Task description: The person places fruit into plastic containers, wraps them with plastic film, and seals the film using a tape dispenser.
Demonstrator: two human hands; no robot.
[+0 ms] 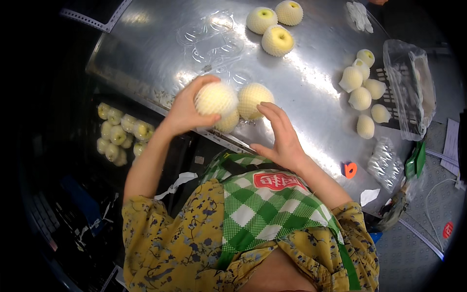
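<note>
My left hand (184, 106) grips a fruit in a white foam net (216, 98), fingers over its far side and thumb along its near side. Partly hidden below it is a second netted fruit (228, 122). A third netted fruit (255, 99) sits to the right, close to the fingertips of my right hand (282, 140). That hand has its fingers spread and holds nothing; whether its fingertips touch the fruit, I cannot tell. These fruits are at the near edge of a metal table (313, 109), by a clear plastic clamshell (209, 42) with round hollows.
Three netted yellow-green apples (278, 40) stand at the far side. Several netted fruits (360, 98) lie rightward beside a plastic-lined basket (410, 91). An orange ring-shaped object (350, 170) and clear plastic packaging (386, 164) are nearer. Packed apples (118, 135) are below left; a white glove (359, 16) lies far right.
</note>
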